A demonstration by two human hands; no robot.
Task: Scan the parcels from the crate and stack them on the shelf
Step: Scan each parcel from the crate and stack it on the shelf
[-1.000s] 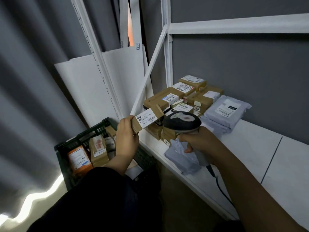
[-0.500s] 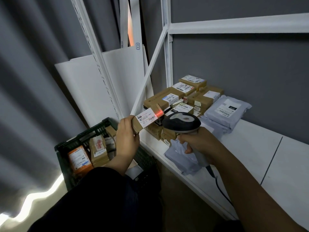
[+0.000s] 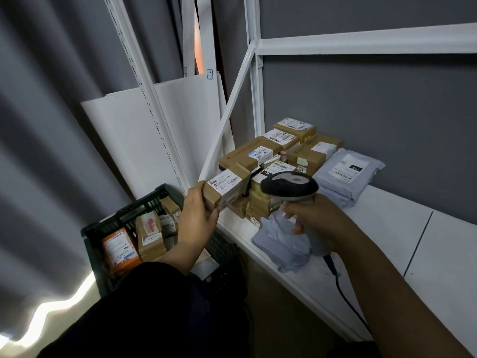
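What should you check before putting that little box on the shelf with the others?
1. Box held firmly in the left hand: ok.
2. Label faces up, readable: ok.
3. Scan registered: cannot tell; no red light on the label now.
4. Scanner secure in the right hand: ok.
5. Free space on the shelf: ok, bare to the right of the pile.
6. More parcels left in the crate: ok, several visible.

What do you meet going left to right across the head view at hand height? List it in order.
Orange parcel in the crate → left hand → small cardboard box it holds → scanner → right hand → grey mailer bags.
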